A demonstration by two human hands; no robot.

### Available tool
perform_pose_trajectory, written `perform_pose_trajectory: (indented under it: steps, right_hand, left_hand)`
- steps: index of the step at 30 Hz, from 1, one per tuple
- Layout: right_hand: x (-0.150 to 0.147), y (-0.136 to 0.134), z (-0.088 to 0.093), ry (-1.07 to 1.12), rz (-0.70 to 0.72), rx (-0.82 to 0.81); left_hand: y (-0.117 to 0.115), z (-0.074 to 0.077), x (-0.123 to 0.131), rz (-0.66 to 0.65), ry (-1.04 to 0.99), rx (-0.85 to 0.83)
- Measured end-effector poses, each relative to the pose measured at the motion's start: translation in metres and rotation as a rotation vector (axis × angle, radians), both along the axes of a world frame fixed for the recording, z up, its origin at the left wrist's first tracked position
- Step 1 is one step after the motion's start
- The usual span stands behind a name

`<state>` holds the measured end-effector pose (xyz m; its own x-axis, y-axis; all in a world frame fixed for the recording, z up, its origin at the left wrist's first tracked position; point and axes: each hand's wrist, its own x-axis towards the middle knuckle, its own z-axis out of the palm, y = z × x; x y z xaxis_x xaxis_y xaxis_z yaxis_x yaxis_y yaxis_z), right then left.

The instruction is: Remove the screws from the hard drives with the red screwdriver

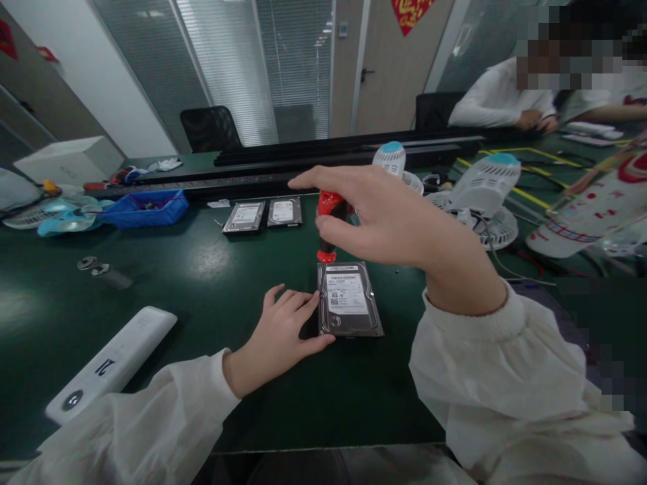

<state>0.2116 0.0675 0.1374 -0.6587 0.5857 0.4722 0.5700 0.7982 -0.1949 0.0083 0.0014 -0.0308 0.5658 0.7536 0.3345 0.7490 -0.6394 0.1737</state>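
Green tabletop [303,411] supports a hard disk drive [348,296], label up, before the person. Right hand [387,215] closes partly around an upright screwdriver [327,252] at the drive's far-left corner, index finger extended. Left hand [283,330], spread and holding nothing, touches the drive's left side.

The hard drive [354,325] is smooth metal with a paper-like label [346,294]; the tool [331,202], partly covered, appears to be glossy plastic. The sleeves [470,357] are matt cloth; the bench [283,417] is smooth, faintly glossy.
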Motion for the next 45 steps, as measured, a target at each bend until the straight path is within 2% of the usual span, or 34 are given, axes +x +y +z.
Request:
perform_pose_trajectory:
  steps: [4, 9, 15, 17, 20, 24, 28, 34, 38, 45]
  right_hand:
    - [-0.001, 0.003, -0.003, 0.049, -0.018, 0.037]
    - [-0.001, 0.002, -0.001, 0.009, 0.083, 0.020]
    - [-0.002, 0.002, -0.001, -0.005, -0.030, 0.052]
    - [-0.001, 0.004, -0.002, 0.005, -0.011, 0.045]
    - [-0.001, 0.003, -0.001, 0.098, 0.049, -0.002]
    - [-0.002, -0.002, 0.003, 0.203, 0.011, -0.102]
    - [0.000, -0.003, 0.007, 0.162, -0.008, -0.118]
    - [0.007, -0.005, 0.008, 0.086, -0.011, -0.034]
    - [0.008, -0.005, 0.007, 0.022, 0.013, -0.081]
    - [0.005, -0.002, 0.004, 0.095, -0.035, -0.037]
  left_hand:
    - [-0.001, 0.002, 0.001, 0.007, 0.011, -0.003]
    - [-0.001, 0.001, 0.001, 0.010, 0.006, -0.020]
    - [0.000, 0.001, 0.001, -0.004, -0.006, -0.007]
    - [0.001, 0.000, 0.001, -0.006, -0.008, -0.010]
    - [0.000, 0.000, 0.001, -0.004, -0.002, -0.017]
    - [0.000, 0.000, 0.000, 0.001, -0.003, -0.023]
    - [-0.001, 0.001, 0.000, 0.004, -0.002, -0.039]
    - [-0.001, 0.001, 0.000, 0.004, -0.001, -0.028]
    - [-0.001, 0.001, 0.001, 0.005, -0.007, -0.010]
    - [-0.001, 0.001, 0.001, 0.011, -0.003, -0.005]
